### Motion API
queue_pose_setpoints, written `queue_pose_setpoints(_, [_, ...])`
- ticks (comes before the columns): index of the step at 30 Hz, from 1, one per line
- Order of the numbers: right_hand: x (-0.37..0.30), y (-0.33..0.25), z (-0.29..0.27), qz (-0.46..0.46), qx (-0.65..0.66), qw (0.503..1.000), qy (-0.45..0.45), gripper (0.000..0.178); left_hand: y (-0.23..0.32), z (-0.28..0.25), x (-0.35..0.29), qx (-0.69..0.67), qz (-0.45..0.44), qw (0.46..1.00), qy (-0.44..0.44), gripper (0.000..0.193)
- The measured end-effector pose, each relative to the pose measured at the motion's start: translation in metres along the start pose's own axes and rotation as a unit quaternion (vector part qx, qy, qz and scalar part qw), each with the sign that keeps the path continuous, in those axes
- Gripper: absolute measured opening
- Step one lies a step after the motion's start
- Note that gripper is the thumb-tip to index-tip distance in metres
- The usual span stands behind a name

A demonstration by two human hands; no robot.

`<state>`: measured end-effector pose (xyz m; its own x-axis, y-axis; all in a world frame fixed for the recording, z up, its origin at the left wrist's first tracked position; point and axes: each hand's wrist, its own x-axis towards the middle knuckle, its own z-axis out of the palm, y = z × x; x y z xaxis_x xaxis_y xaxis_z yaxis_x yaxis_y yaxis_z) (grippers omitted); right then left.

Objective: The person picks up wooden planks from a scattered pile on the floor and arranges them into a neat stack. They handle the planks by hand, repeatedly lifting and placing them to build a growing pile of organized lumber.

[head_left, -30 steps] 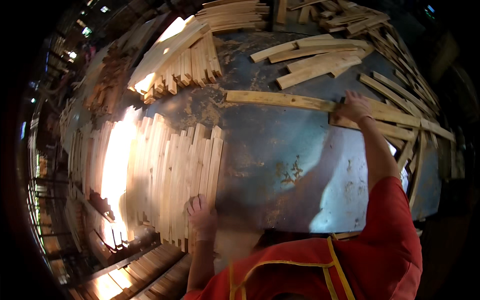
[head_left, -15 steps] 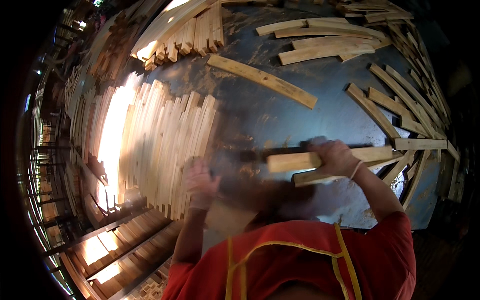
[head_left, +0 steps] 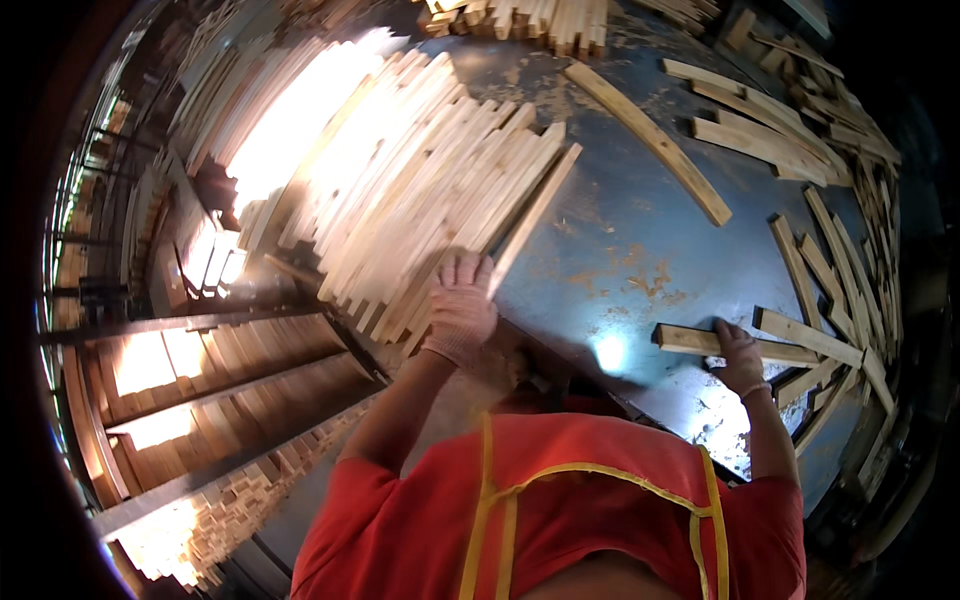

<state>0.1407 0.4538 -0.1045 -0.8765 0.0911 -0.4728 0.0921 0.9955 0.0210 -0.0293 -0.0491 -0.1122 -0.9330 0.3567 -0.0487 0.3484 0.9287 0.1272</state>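
Observation:
My left hand, in what looks like a pale glove, lies over the near ends of a row of pale wooden strips. Its fingers are stretched forward. Beside them is the near end of a single strip, set slightly apart at the row's right edge. My right hand is closed over a shorter wooden strip on the right side of the dark metal table. That strip's right end lies close to other loose pieces.
One longer strip lies alone at mid-table. Loose strips are scattered at the far right, with a crossed heap below them. Another stack stands at the far edge. A wooden rack holds more pieces at lower left.
The view has turned and shifted. My left hand has come onto the row's near ends, and a separate strip now lies along its right edge. My right hand still grips a strip.

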Motion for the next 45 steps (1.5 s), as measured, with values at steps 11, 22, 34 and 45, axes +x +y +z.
queue_pose_setpoints(11, [0.148, -0.156, -0.088, 0.003, 0.501, 0.862, 0.078, 0.062, 0.124, -0.028, 0.035, -0.346, 0.009, 0.912, -0.221, 0.112])
queue_pose_setpoints(22, [0.267, -0.009, -0.090, 0.081, 0.100, 0.939, 0.318, 0.061, 0.054, -0.003, 0.090, 0.088, 0.021, 0.994, 0.053, 0.081])
queue_pose_setpoints(34, [0.109, 0.063, -0.074, 0.075, 0.336, 0.895, 0.282, 0.057, 0.193, 0.026, 0.134, 0.038, -0.099, 0.985, -0.135, 0.104])
queue_pose_setpoints(45, [-0.010, 0.218, 0.043, 0.406, 0.164, 0.875, 0.208, 0.072, 0.159, 0.051, 0.144, -0.134, -0.058, 0.984, -0.101, 0.091])
